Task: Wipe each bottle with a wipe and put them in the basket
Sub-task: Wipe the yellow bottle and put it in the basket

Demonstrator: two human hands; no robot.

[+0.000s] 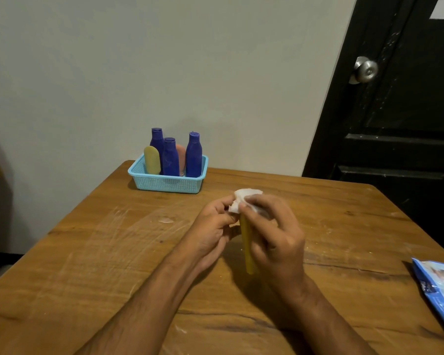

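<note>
From where I watch, my two forearms run up from the bottom edge toward the middle of the wooden table. At about four o'clock, just at the frame's edge, lies the blue wipe packet, kept within reach, I judge, for a fresh sheet. At centre, my right hand has its fingers curled round the yellow bottle, holding it roughly upright so its top end is offered up. My left hand pinches the white wipe bunched over that top end; the thumb and fingertips close on the cloth, though how much of the bottle the wipe covers is hidden by the fingers. I read this as wiping in hand, with this bottle not yet stowed. Further off, toward eleven o'clock near the table's back edge, the light blue basket holds three dark blue bottles, another yellow one and a pinkish one, standing upright.
</note>
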